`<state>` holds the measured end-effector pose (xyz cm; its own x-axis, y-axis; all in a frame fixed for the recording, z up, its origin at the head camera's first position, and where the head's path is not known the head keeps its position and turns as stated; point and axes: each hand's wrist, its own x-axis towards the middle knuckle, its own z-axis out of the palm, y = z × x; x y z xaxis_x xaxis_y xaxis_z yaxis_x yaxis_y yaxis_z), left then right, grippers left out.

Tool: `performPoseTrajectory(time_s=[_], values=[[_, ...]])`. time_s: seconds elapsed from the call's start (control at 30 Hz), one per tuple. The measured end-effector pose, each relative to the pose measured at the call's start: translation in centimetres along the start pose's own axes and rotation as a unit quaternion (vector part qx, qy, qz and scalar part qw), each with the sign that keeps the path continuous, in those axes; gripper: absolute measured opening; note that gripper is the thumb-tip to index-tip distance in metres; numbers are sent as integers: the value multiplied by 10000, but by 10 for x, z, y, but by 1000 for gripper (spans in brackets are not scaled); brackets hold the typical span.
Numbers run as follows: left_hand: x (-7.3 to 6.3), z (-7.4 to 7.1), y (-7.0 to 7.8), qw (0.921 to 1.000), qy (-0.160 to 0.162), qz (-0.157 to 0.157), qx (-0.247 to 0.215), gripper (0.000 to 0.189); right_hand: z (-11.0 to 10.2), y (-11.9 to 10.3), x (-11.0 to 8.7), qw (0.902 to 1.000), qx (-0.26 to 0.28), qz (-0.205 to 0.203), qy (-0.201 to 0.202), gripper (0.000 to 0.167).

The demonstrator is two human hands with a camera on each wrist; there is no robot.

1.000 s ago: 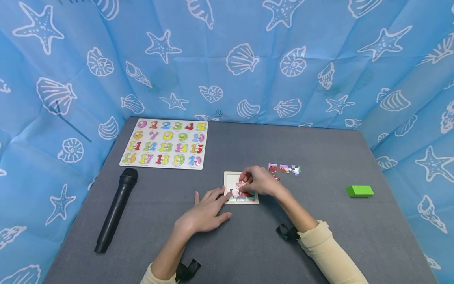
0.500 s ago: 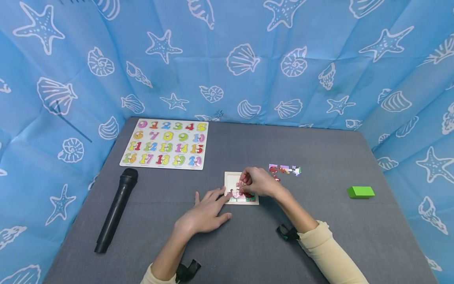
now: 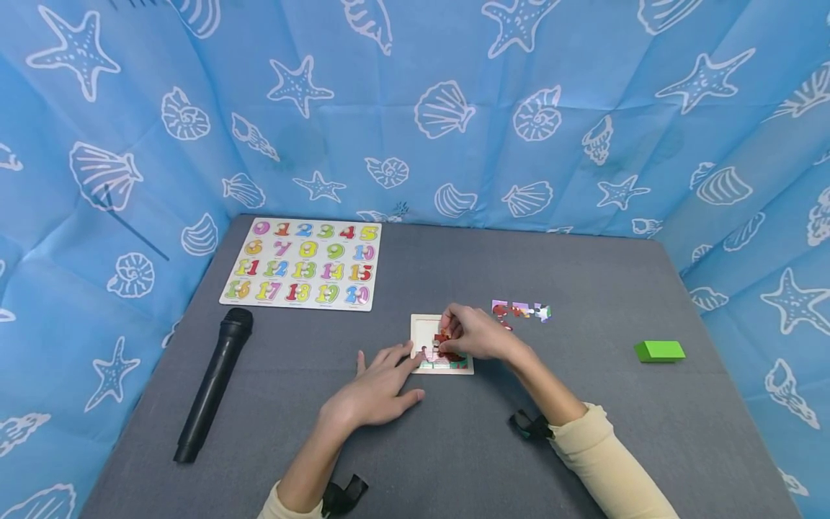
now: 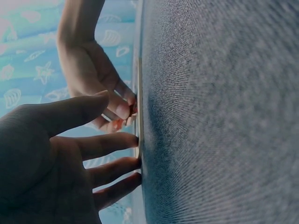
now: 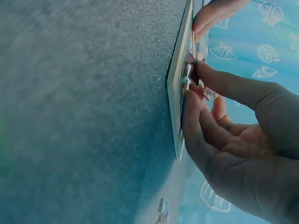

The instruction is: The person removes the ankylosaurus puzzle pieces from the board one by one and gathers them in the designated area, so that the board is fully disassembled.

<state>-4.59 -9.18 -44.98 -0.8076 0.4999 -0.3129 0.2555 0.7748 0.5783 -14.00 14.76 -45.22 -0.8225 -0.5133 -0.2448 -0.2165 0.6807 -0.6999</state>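
Note:
A small pale wooden puzzle tray (image 3: 421, 328) lies in front of me, its lower rows filled with pink, red and green pieces. My right hand (image 3: 478, 333) pinches a reddish-brown jigsaw piece (image 3: 441, 339) between thumb and fingers over the tray. In the right wrist view that piece (image 5: 195, 74) is tilted against the tray's face, partly covered by the thumb. My left hand (image 3: 372, 388) has its fingers extended, their tips on the tray's left edge; the left wrist view shows those fingertips (image 4: 131, 140) at the thin rim.
Several loose jigsaw pieces (image 3: 520, 310) lie right of the tray. A number puzzle board (image 3: 305, 263) is at the back left, with a black microphone (image 3: 214, 386) below it. A green block (image 3: 659, 351) sits at the right. Blue curtain (image 3: 480, 166) borders the table.
The pinched piece has turned or tilted in my right fingers, now looking darker reddish-brown instead of pink. Both hands keep nearly the same place, and the loose pieces have not moved.

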Motion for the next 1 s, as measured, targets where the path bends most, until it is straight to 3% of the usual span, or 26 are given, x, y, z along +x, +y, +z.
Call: performPoseTrajectory(time_s=[0.3,0.7,1.0], values=[[0,2,-1,10000,26,-23,14,64,-5,16,-6,9922,1121,-535,-119,20],[-1,1,0,10000,78,-20,-35,64,-22,30,-29,9803,1956,-268,53,18],[-2,1,0,10000,64,29,-61,64,-33,50,-46,9783,2057,-28,248,23]])
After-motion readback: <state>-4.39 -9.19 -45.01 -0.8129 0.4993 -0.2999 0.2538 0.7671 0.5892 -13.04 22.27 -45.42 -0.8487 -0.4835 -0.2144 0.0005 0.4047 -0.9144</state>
